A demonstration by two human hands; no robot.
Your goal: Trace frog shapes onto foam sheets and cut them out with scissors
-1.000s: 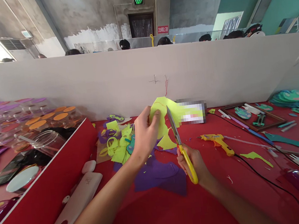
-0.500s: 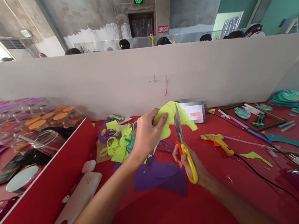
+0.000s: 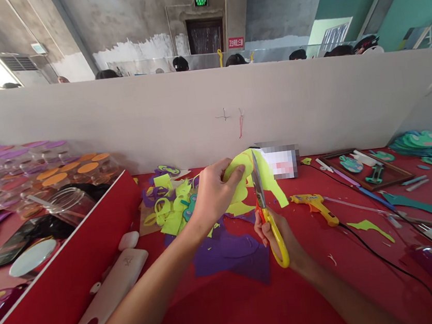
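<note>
My left hand pinches a lime-yellow sheet, thin and foam-like, between thumb and fingers above the red table. Scissors with yellow and red handles are in my right hand, blades pointing up and lying against the sheet's edge. To the right of the blades a strip of the same sheet hangs down. Below my hands lie purple sheets. Yellow, purple and teal scraps are heaped left of my left hand.
A yellow glue gun with a black cord lies at right, near a brown frame and teal cutouts. A red divider runs along the left, beside a white phone-like object. A pale partition stands behind.
The cut strip of yellow sheet has swung lower on the right of the blades. My right hand and the scissors have shifted slightly right; my left hand stays nearly in place.
</note>
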